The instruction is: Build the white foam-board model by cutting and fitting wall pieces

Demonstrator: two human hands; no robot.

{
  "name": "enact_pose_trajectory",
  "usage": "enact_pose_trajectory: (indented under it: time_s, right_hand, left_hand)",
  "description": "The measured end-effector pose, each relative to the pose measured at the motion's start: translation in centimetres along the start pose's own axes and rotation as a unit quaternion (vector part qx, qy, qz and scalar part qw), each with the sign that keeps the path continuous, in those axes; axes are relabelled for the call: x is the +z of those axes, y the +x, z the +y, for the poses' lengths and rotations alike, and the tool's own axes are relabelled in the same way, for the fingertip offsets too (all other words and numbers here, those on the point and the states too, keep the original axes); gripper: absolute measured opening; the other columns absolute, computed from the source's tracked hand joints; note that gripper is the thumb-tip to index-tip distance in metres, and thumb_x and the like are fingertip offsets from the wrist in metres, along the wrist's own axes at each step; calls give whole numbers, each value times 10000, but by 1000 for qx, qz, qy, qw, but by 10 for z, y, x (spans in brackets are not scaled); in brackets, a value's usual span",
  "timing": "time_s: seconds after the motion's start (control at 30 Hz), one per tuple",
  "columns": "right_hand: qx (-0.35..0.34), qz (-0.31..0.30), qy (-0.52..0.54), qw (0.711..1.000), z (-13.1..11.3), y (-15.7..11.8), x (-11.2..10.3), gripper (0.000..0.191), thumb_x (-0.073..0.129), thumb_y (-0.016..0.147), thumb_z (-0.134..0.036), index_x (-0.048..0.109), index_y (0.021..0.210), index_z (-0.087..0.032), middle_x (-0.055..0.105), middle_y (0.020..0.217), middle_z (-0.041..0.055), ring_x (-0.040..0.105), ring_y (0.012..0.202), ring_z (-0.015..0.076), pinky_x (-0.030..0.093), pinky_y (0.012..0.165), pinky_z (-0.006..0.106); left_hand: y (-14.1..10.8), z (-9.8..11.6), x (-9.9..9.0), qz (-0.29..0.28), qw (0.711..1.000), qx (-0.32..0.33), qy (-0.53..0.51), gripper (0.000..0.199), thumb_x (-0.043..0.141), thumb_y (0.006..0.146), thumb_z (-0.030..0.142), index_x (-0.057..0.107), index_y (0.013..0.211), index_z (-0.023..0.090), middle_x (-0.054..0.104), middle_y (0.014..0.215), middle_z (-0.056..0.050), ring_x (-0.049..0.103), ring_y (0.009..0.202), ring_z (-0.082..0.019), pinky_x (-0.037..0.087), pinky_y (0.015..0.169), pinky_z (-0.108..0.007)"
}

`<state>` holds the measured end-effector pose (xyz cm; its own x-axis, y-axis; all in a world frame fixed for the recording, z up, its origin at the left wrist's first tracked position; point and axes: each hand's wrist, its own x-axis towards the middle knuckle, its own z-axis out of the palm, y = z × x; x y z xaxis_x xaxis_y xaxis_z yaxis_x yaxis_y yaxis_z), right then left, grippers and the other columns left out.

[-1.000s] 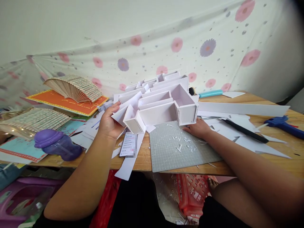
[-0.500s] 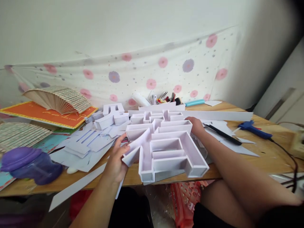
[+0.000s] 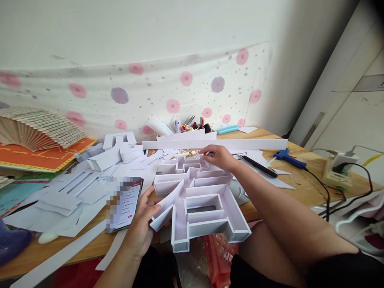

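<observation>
A white foam-board letter shape [image 3: 210, 224] with raised walls and open channels lies tilted over the table's front edge. My left hand [image 3: 144, 224] grips its left side, thumb on top of a slanted wall. My right hand [image 3: 220, 157] is above the letter's far end, fingers pinched together. At its fingertips is a thin, pale, slender thing [image 3: 195, 153] that I cannot make out clearly. A phone [image 3: 129, 206] with a lit screen, partly blurred out, lies beside my left hand. Another white letter shape [image 3: 115, 150] rests on the paper pile.
White paper and board scraps [image 3: 60, 200] cover the table's left side. A long white strip [image 3: 216, 144] stands across the back. To the right lie a black-handled cutter [image 3: 259, 166], a blue glue gun [image 3: 289, 158] and a power strip [image 3: 337, 172]. A red basket [image 3: 220, 256] stands below.
My right hand has left the letter's right edge and moved to its far end, fingers now pinched. The letter has come closer to me. The phone now shows, and the view has turned right.
</observation>
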<state>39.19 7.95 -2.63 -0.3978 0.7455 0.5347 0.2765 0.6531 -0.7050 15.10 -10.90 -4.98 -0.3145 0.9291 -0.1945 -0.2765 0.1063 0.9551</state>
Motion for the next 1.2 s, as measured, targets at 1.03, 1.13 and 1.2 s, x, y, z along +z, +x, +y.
enact_pose_trajectory:
  time_s: [1.03,1.13,1.2]
  right_hand:
    - [-222,-243,-80,941,-14,-2,39,226,667,826,-275,690,1014,-152,698,954,108,642,862,202,479,789,309]
    - [-188,-162,-10,969,-4,-3,42,214,641,841,-314,690,979,-159,701,913,95,641,842,192,486,780,309]
    - [-127,-99,24,987,4,-2,42,193,608,848,-319,690,924,-162,695,850,76,634,785,180,493,732,302]
  left_hand:
    - [30,28,12,-94,719,375,577,317,521,836,289,594,1138,227,584,1162,-68,528,1121,-241,426,968,-399]
    - [41,34,32,-136,707,357,595,286,530,825,262,614,1096,233,610,1127,-57,550,1092,-246,437,941,-396]
    - [47,38,43,-154,700,342,608,271,544,810,257,628,1067,233,623,1114,-58,565,1076,-257,443,920,-397]
